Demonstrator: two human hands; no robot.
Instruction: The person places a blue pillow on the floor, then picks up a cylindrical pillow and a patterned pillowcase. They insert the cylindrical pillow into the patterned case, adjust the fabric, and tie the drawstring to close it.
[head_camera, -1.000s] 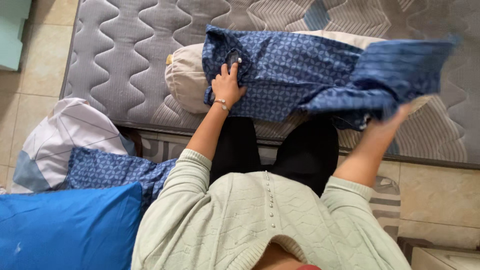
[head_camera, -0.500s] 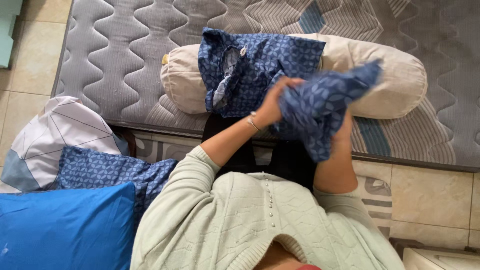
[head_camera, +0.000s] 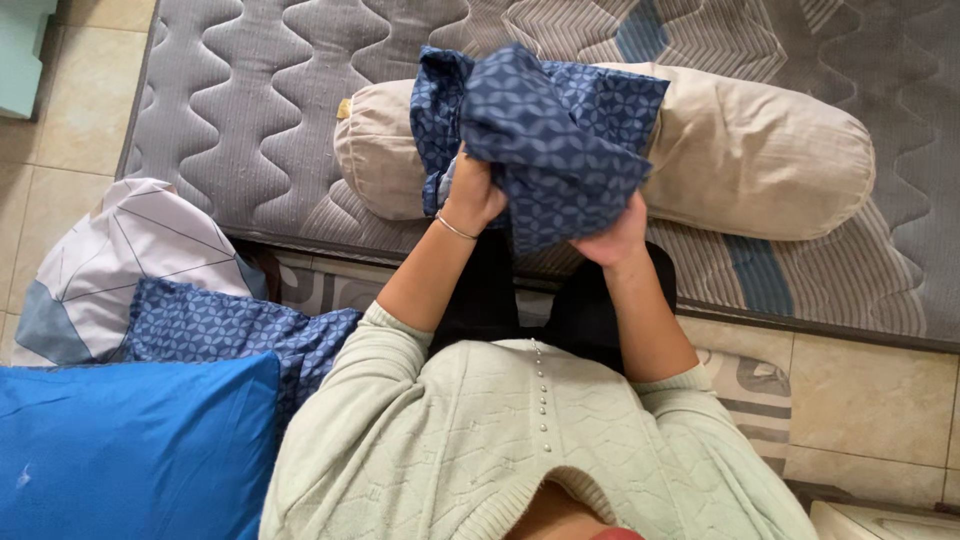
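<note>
Your left hand (head_camera: 472, 195) is clenched on the bunched blue patterned cover (head_camera: 545, 135), its fingers buried in the folds so that only the knuckles and the wrist with a thin bracelet (head_camera: 453, 228) show. Your right hand (head_camera: 613, 235) grips the lower edge of the same cover from beneath; the cloth drapes over the fingertips and hides them. The cover is gathered into a loose wad held up between both hands, just above the middle of the beige bolster (head_camera: 760, 150), and you cannot tell from here whether any of it is already around the bolster or only lies in front of it. The wad hides the middle of the bolster; its two rounded ends stick out left and right.

The bolster lies across the grey quilted mattress (head_camera: 250, 110), near its front edge. The mattress runs out of view at the top and right. Your dark trouser legs (head_camera: 480, 300) press against the mattress edge, partly hidden by your pale green sweater (head_camera: 520, 450).

On the tiled floor (head_camera: 870, 385) to your left lie a white and pale blue pillow (head_camera: 130, 260), a second blue patterned cloth (head_camera: 220, 330) partly tucked under your sleeve, and a bright blue pillow (head_camera: 130, 450) cut off by the lower left corner.
</note>
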